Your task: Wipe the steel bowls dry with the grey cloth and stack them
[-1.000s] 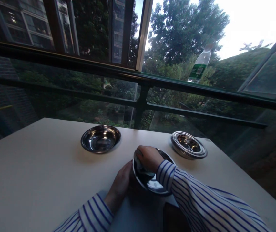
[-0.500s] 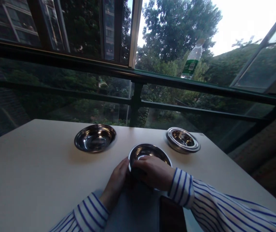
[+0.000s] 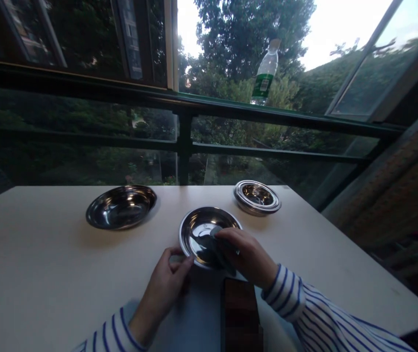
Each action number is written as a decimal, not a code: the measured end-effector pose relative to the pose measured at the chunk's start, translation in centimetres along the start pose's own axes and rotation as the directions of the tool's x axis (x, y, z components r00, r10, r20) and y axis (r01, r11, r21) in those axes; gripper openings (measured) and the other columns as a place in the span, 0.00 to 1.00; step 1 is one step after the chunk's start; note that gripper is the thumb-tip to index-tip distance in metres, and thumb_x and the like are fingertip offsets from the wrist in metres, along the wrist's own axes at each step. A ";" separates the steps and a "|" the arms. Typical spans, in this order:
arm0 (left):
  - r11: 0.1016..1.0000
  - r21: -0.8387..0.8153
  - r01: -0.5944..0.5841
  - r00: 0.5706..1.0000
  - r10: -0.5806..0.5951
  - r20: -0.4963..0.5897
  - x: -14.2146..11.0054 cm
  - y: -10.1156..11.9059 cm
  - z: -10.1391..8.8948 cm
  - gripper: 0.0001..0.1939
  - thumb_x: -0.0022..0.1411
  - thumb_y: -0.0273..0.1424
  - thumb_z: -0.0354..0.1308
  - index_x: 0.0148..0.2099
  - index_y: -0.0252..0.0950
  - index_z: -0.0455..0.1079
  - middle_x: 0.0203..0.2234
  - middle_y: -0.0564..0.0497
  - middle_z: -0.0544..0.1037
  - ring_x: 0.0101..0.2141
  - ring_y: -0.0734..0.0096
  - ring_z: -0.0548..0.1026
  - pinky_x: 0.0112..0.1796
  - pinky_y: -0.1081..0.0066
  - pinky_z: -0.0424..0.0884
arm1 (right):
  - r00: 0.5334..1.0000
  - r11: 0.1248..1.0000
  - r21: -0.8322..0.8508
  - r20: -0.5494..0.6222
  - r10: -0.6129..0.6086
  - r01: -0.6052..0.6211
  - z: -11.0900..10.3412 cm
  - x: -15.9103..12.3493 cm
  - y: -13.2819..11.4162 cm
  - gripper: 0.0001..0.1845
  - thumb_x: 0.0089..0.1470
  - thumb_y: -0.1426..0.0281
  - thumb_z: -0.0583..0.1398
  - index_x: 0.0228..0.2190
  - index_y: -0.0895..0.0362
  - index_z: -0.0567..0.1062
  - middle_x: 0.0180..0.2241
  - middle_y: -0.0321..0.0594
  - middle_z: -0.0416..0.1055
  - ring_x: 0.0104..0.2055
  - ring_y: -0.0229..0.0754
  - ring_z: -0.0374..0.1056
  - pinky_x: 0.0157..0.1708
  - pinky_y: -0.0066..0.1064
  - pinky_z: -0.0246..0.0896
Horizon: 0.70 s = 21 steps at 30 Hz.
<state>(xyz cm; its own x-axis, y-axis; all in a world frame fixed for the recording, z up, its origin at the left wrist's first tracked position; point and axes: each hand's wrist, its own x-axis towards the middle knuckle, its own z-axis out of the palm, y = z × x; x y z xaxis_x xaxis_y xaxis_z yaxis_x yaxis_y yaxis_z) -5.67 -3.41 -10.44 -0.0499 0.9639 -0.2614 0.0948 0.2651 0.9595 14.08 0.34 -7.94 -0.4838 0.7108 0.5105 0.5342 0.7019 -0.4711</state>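
A shiny metal bowl [image 3: 190, 227] stands on the table in front of me. My left hand [image 3: 166, 274] is at its front left rim, thumb on the edge and fingers curled beside and below it. Over the bowl's right side, my right hand [image 3: 247, 252] is closed on a dark grey cloth [image 3: 227, 261]. Part of this cloth rests inside the bowl and part hangs over the front rim; the fingers hide some of it.
A wide metal bowl [image 3: 121, 222] stands at the back left of the white table [image 3: 47, 274]. Several smaller nested bowls [image 3: 258, 208] sit at the back right. A dark phone [image 3: 240, 313] lies nearest me. On the window rail stands a plastic bottle [image 3: 265, 76].
My right hand has shifted from the bowl's left inside to its right side, with the cloth now showing. The left fingers have curled more at the rim. The view has swung right.
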 end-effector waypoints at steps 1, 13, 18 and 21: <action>0.998 0.055 -0.035 0.998 0.032 0.048 -0.7 -0.1 0.0 0.17 0.53 0.43 0.55 0.38 0.34 0.65 0.12 0.58 0.67 0.13 0.74 0.65 0.15 0.76 0.60 | 1.000 1.000 0.002 -0.012 0.010 -0.010 0.0 0.0 0.1 0.11 0.55 0.76 0.54 0.41 0.57 0.70 0.39 0.46 0.73 0.42 0.43 0.68 0.40 0.36 0.63; 0.840 0.336 -0.425 0.817 0.197 0.541 -4.6 1.1 2.4 0.16 0.57 0.35 0.52 0.45 0.46 0.75 0.28 0.47 0.81 0.29 0.60 0.77 0.34 0.68 0.68 | 0.992 0.994 0.034 -0.073 0.106 -0.104 -0.4 -0.1 0.6 0.11 0.54 0.74 0.55 0.41 0.58 0.70 0.38 0.45 0.73 0.41 0.43 0.69 0.39 0.36 0.64; 0.774 0.437 -0.457 0.815 0.169 0.553 -4.0 0.8 2.9 0.14 0.58 0.35 0.50 0.39 0.45 0.77 0.28 0.45 0.81 0.29 0.57 0.77 0.33 0.67 0.67 | 0.992 0.994 0.038 -0.066 0.106 -0.104 -0.5 -0.2 0.6 0.11 0.54 0.75 0.55 0.41 0.59 0.70 0.38 0.46 0.73 0.40 0.44 0.69 0.39 0.36 0.64; 0.809 0.402 -0.428 0.840 0.193 0.506 -3.9 1.0 3.1 0.12 0.57 0.36 0.52 0.35 0.46 0.77 0.29 0.46 0.81 0.28 0.59 0.76 0.33 0.67 0.66 | 0.993 0.995 0.038 -0.068 0.099 -0.096 -0.5 -0.2 0.6 0.11 0.54 0.75 0.55 0.41 0.59 0.70 0.38 0.46 0.73 0.41 0.44 0.69 0.39 0.36 0.64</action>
<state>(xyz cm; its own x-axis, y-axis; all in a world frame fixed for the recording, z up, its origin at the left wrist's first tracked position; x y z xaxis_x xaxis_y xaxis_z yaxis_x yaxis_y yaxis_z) -2.34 -6.79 -8.75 0.4798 0.8730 -0.0878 0.4979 -0.1885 0.8465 14.85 0.53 -7.96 -0.3802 0.7720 0.5093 0.5514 0.6313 -0.5453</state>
